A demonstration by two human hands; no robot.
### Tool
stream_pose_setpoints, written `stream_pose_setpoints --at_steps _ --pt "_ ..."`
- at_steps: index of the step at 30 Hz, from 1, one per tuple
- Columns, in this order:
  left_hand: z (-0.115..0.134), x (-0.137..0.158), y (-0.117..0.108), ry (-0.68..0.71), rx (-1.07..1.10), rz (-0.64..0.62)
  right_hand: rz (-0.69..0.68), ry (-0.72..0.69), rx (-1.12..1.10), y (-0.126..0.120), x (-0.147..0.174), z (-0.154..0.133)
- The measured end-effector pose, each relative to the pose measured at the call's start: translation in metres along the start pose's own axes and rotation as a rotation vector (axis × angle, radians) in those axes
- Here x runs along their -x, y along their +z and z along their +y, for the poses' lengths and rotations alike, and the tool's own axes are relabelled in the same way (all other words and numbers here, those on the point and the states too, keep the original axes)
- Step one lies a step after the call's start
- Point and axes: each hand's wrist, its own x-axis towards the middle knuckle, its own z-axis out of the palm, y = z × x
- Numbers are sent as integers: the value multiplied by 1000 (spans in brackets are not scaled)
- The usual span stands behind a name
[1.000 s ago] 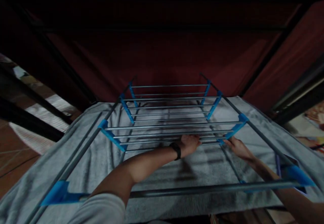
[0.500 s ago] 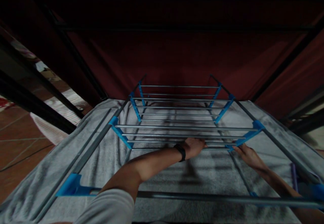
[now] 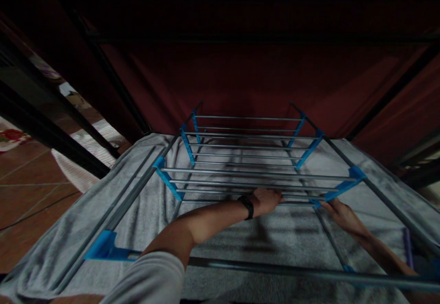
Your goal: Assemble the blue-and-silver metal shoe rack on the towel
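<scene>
A metal rack [image 3: 254,173] with grey rods and blue plastic brackets lies in front of me. My left hand [image 3: 266,201], wearing a black wristband [image 3: 246,207], is closed around one of the lower thin rods [image 3: 206,201] of the nearest shelf. At that shelf's right end, my right hand [image 3: 340,213] pinches the lower end of a blue bracket [image 3: 343,188], thumb and fingers at its corner. A thicker grey tube [image 3: 275,268] crosses below my forearms, with a blue corner joint [image 3: 105,247] at its left end.
The rack lies on a grey blanket [image 3: 220,235]. Dark bars [image 3: 113,79] and a dark red panel [image 3: 247,75] stand behind and at the sides. A loose-looking tube [image 3: 127,189] lies at left. Tiled floor [image 3: 30,171] and a pale striped cloth [image 3: 77,166] show further left.
The view has shifted slightly, so the rack appears a little further right. Both hands keep their places on the nearest shelf.
</scene>
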Motion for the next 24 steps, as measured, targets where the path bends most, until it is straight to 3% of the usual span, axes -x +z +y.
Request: stream_pose_setpoints --at_steps 7,24 --pt "-1 0 -4 -13 34 -37 -13 13 5 -2 0 -1" --pt "-4 -2 -11 -13 49 -83 26 20 -30 -12 -2 -38"
